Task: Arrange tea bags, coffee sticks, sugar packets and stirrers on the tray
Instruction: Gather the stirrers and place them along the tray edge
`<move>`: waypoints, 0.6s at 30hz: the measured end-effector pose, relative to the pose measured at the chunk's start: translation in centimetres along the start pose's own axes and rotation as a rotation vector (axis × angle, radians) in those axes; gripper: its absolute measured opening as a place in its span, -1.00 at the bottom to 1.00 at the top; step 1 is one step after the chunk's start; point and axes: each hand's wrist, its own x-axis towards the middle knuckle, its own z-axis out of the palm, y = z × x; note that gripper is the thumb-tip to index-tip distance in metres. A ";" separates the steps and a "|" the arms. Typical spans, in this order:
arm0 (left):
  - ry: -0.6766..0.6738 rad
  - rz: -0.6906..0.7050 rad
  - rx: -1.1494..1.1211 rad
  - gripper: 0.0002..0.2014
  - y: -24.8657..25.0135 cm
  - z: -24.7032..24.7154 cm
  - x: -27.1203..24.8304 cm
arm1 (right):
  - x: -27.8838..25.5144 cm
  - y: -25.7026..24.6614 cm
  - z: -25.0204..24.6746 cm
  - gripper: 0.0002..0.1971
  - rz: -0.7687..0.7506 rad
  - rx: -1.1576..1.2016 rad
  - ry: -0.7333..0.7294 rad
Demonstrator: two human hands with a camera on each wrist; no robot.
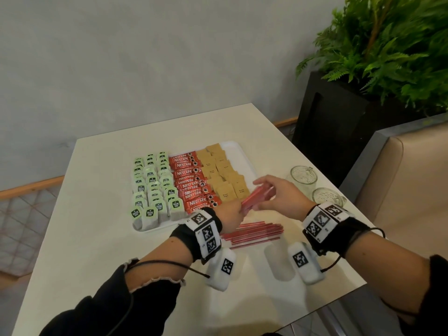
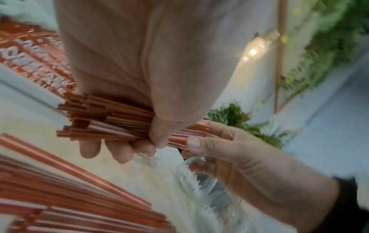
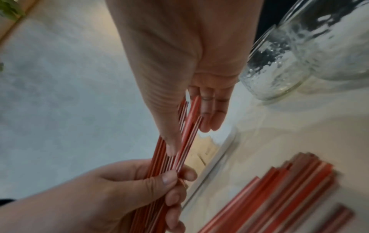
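Both hands hold one bundle of red-and-white stirrers (image 1: 257,197) just above the near right part of the white tray (image 1: 244,154). My left hand (image 1: 238,209) grips the bundle's near end, fingers curled round it (image 2: 99,119). My right hand (image 1: 264,192) pinches the far end between thumb and straight fingers (image 3: 179,149). On the tray lie rows of green-tagged tea bags (image 1: 152,185), red coffee sticks (image 1: 191,183) and brown sugar packets (image 1: 223,173). More stirrers (image 1: 254,232) lie loose on the table by the tray's front edge.
Two glass jars (image 1: 303,177) (image 1: 326,196) stand on the table right of the tray. A bare strip of tray runs along its right side. A black planter with a fern (image 1: 339,122) and a padded bench (image 1: 400,190) border the table on the right.
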 end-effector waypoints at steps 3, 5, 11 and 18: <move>0.008 -0.039 -0.349 -0.83 -0.4 -0.8 -0.4 | 0.7 -1.1 0.0 -0.26 0.007 0.179 0.066; 0.009 -0.040 -0.494 -0.86 -0.3 -1.3 -0.6 | 1.1 -2.0 0.3 -0.33 0.022 0.337 0.102; -0.015 0.001 -0.579 -0.94 -0.6 -2.0 -0.6 | 2.1 -3.9 0.7 -0.63 -0.014 0.409 -0.028; 0.193 -0.119 -1.106 -0.80 -1.6 -3.5 1.1 | 2.3 -4.3 1.5 0.29 -0.191 0.086 -0.150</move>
